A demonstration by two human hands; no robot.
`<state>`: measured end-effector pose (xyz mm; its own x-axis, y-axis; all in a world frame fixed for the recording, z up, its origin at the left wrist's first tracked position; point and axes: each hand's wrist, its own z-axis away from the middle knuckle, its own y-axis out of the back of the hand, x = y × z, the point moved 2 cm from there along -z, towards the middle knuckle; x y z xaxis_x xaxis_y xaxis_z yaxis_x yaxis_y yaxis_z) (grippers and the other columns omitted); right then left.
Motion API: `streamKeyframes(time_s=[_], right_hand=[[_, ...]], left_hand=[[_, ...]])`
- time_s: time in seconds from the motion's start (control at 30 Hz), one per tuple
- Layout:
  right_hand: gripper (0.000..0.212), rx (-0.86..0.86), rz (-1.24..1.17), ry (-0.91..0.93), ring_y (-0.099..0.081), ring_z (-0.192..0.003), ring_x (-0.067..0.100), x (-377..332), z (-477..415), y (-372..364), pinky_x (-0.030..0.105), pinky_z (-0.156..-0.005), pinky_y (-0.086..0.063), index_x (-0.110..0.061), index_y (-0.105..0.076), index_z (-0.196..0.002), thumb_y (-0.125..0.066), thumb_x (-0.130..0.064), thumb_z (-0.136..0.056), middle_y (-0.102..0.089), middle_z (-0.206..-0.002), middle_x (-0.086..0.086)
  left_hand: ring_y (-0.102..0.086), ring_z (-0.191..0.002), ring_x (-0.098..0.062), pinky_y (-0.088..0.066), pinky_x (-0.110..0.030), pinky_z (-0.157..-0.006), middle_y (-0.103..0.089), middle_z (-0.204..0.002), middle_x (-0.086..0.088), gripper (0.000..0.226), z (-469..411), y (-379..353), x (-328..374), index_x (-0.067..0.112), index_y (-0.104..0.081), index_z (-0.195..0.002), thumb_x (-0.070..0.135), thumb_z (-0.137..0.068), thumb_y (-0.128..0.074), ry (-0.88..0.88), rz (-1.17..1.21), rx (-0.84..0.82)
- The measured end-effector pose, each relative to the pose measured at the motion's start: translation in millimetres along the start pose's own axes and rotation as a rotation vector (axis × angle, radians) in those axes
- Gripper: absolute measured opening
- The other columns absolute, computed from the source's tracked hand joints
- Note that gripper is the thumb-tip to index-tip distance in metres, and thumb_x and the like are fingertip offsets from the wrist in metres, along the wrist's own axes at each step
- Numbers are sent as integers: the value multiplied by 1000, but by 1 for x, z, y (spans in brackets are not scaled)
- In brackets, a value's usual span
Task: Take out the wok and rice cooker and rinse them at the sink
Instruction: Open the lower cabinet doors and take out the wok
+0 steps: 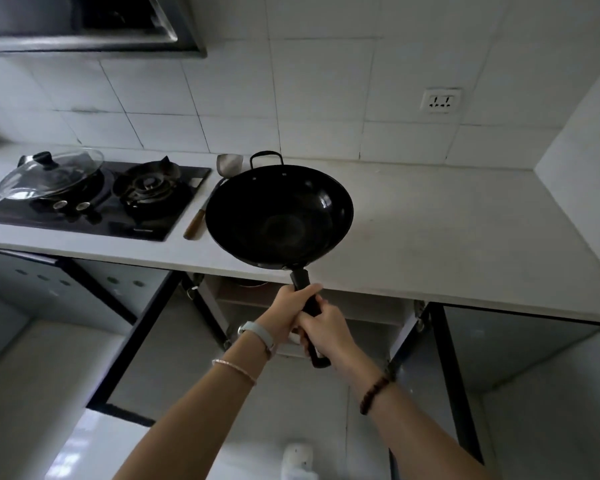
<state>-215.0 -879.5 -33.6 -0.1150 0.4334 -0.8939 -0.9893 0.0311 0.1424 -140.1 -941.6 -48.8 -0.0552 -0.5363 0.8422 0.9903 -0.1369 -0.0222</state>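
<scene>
A black wok [279, 216] with a small loop handle at its far rim hangs over the front edge of the white counter [447, 237]. Both hands hold its long black handle. My left hand [286, 311] grips the handle close to the bowl. My right hand [323, 332] grips it further back, near the hooked end. The wok looks empty inside. Neither a rice cooker nor a sink is in view.
A black gas hob [94, 202] lies at the left with a glass lid [52, 174] tilted on a burner. A wooden-handled utensil [196, 221] and a metal cup [229, 164] sit beside the wok. Below the counter two cabinet doors [136, 327] stand open.
</scene>
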Motion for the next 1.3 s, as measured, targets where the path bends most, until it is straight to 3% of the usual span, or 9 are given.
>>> streamKeyframes(time_s=[0.13,0.23,0.4,0.53,0.8,1.3], right_hand=[[14,36,-13,-34,-52,-39,15,-11,-45,-5,25,-42,-43,-10,-59,-99,-56,-13,-85,-58,-59,9],[15,56,-17,-22,-51,-37,12,-26,-80,-12,23,-40,-41,-9,-59,-101,-56,-10,-87,-57,-59,9],[12,102,30,-28,-52,-39,12,-51,-133,-20,23,-40,-42,-7,-59,-97,-54,-11,-87,-58,-59,9],[11,93,-10,-69,-49,-36,11,-63,-163,-24,22,-38,-41,-5,-57,-98,-53,-10,-89,-55,-57,7],[10,112,-25,-104,-49,-38,11,-72,-197,-26,21,-37,-41,-3,-57,-97,-53,-11,-91,-56,-59,6],[8,157,-30,-114,-51,-41,11,-71,-235,-25,22,-42,-45,-6,-57,-96,-54,-11,-90,-55,-58,4]], left_hand=[[-59,-64,-17,-51,-31,-69,-59,-68,-4,21,-40,8,18,9,-57,-73,20,-89,-66,18,-16,-35],[-60,-69,-18,-52,-36,-77,-60,-73,-5,19,-74,18,35,10,-56,-77,21,-90,-65,21,-29,-34],[-59,-64,-16,-51,-29,-63,-58,-70,-4,20,-131,32,60,7,-57,-81,23,-89,-65,27,-71,-78],[-59,-65,-15,-50,-27,-66,-58,-71,-4,17,-163,38,75,7,-58,-80,20,-90,-64,31,-56,-122],[-59,-63,-13,-51,-23,-61,-58,-70,-3,16,-202,42,82,6,-57,-83,18,-91,-63,62,-43,-178],[-60,-65,-13,-52,-25,-67,-60,-71,-1,17,-243,39,88,6,-58,-89,21,-90,-64,87,-52,-220]])
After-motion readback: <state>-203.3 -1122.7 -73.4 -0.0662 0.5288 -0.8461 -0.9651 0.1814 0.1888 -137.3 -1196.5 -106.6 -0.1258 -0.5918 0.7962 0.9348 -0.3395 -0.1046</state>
